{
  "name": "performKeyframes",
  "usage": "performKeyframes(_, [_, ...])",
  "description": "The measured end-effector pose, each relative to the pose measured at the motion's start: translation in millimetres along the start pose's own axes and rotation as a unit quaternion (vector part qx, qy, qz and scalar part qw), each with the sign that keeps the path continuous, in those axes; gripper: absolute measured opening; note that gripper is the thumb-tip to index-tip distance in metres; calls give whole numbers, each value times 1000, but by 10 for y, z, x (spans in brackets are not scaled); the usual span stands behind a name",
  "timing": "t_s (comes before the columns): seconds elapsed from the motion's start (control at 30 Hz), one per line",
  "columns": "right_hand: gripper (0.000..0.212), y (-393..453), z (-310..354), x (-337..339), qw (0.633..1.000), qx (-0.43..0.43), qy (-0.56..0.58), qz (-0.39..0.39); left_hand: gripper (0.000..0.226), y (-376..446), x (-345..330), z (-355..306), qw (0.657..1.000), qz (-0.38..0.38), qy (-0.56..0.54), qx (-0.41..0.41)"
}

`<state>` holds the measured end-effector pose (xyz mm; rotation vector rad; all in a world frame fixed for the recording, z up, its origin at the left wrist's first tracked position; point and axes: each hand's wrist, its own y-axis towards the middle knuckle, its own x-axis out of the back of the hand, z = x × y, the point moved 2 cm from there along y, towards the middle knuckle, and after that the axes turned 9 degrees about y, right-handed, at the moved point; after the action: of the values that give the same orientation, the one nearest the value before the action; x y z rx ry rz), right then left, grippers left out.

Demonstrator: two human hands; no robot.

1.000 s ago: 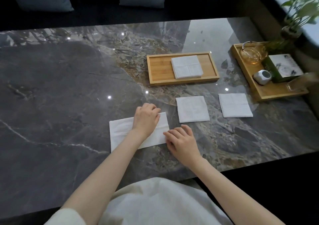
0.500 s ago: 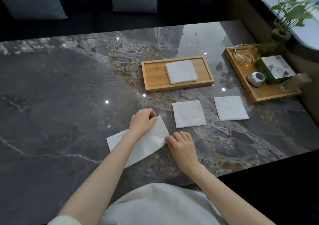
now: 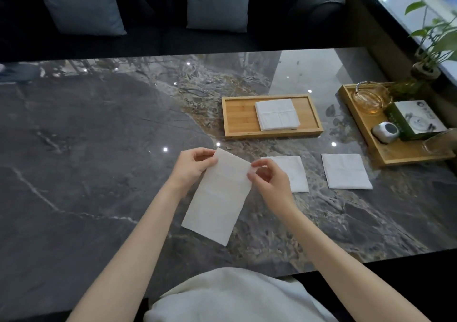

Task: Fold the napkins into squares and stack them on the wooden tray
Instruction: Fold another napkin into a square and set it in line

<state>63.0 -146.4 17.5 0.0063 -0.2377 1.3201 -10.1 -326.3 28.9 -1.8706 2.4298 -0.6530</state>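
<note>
Napkin corners were pinched by both hands: the half-folded napkin (image 3: 218,195) was held above the marble table (image 3: 99,173) by its far corners, left hand (image 3: 190,167) and right hand (image 3: 268,179) each closed on one. One folded square (image 3: 277,114) was seen lying on the wooden tray (image 3: 237,117).

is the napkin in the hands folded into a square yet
Not yet: the napkin is a long rectangle, its far corners pinched by left hand and right hand.

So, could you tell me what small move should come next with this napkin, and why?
Probably bring the far edge toward the near edge: both hands, left hand and right hand, pinch the far corners of the half-folded napkin, a long rectangle, not a square.
</note>
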Motion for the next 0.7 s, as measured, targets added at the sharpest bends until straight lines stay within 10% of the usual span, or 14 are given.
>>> performKeyframes(0.4, [19,270,813,-59,990,76,84,85,10,-442,478,-551,984,-99,-55,-140])
performKeyframes(0.7, [4,-78,448,3,981,40,-24,187,9,-832,363,53,998,-23,14,-60])
